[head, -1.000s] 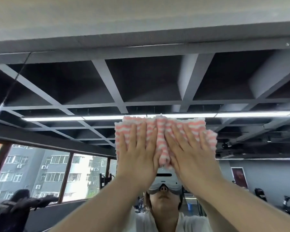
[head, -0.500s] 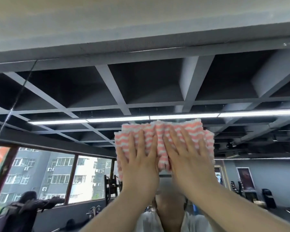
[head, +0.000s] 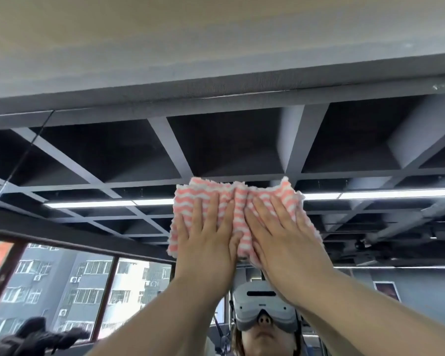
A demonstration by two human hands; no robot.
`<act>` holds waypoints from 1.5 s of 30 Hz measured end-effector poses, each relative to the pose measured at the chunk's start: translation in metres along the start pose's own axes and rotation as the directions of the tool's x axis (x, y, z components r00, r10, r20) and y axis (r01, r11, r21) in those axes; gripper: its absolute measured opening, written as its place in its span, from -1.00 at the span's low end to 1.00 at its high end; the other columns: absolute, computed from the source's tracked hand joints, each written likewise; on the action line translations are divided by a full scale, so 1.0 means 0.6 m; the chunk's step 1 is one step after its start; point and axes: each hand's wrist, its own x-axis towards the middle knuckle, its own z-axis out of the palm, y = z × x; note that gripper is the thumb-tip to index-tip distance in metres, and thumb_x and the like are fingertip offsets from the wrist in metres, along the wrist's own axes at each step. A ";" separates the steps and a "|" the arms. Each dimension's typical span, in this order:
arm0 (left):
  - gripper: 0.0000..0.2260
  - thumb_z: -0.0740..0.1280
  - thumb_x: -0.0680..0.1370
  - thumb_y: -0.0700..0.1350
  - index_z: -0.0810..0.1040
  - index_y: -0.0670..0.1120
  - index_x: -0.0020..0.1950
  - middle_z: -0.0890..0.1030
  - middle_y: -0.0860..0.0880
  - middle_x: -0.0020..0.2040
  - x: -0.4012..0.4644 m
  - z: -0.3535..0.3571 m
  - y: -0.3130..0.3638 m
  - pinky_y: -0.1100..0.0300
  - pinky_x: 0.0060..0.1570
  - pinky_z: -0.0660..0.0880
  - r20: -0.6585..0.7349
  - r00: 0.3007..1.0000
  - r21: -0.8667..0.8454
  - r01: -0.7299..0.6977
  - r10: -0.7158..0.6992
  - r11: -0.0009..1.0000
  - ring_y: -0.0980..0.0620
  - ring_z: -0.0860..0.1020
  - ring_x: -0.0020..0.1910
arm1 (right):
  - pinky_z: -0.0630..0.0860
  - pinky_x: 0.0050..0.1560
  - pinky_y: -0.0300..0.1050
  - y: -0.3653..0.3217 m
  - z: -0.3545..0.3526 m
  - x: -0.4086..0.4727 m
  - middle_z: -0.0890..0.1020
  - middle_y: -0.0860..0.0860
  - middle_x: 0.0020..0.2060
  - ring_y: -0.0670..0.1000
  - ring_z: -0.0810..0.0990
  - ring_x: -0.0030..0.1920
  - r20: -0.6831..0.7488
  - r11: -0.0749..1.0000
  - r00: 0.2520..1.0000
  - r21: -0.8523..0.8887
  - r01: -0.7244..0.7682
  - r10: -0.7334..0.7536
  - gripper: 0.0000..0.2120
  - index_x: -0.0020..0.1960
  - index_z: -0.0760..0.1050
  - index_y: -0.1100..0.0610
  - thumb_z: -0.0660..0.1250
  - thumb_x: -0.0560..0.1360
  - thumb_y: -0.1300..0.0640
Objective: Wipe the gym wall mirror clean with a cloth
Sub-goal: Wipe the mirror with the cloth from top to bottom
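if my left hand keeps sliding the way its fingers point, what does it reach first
Probably the cloth's top edge just beyond the left hand's fingertips, then bare mirror up to its top edge; nothing sticks out in between, as far as visible.

Two bare forearms with no sleeves reach into view, ending in a bare left hand (head: 203, 242) and right hand (head: 285, 240) without rings, watches or gloves. In the mirror's reflection, the person wears a light grey headset (head: 263, 308) and a white top.
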 end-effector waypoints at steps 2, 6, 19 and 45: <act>-0.49 -0.46 0.48 0.18 -0.64 0.08 0.33 -0.43 -0.01 0.44 0.035 -0.007 -0.011 -0.08 0.43 -0.36 -0.027 0.999 0.044 -0.016 0.017 0.999 -0.09 -0.40 0.43 | 0.15 0.35 0.18 0.010 -0.003 0.039 0.49 0.14 0.34 0.18 0.42 0.37 0.067 1.000 0.998 -0.018 -0.009 0.010 -0.43 0.36 0.45 0.21 -0.08 0.58 -0.06; -0.53 -0.20 0.65 0.13 -0.50 0.09 0.36 -0.39 0.01 0.51 0.102 -0.025 -0.028 -0.05 0.43 -0.35 0.019 1.000 0.034 0.019 -0.020 0.999 -0.06 -0.41 0.45 | -0.17 0.50 0.11 0.016 -0.031 0.111 0.02 0.09 0.56 0.12 -0.01 0.55 0.126 0.990 0.992 -0.135 0.043 -0.026 -0.22 0.57 0.01 0.15 -0.36 0.43 -0.14; -0.47 -0.11 0.66 0.13 -0.27 0.05 0.55 -0.20 -0.01 0.57 0.308 -0.070 -0.102 -0.13 0.48 -0.19 -0.007 1.000 -0.007 0.029 -0.029 1.000 -0.13 -0.19 0.54 | -0.21 0.51 0.15 0.059 -0.033 0.327 -0.18 0.00 0.56 0.07 -0.21 0.55 0.181 0.995 0.983 -0.098 -0.013 0.031 -0.41 0.58 -0.22 0.08 -0.06 0.66 -0.09; -0.49 -0.11 0.59 0.29 -0.07 0.24 0.54 -0.12 -0.03 0.58 0.443 -0.077 0.192 -0.25 0.44 -0.14 -0.053 0.988 -0.087 0.141 -0.146 0.986 -0.26 -0.16 0.52 | -0.03 0.48 0.17 0.350 -0.098 0.308 0.00 -0.05 0.57 0.08 -0.04 0.55 0.136 0.963 0.962 -0.166 -0.214 0.237 -0.38 0.58 -0.07 -0.04 0.08 0.62 -0.16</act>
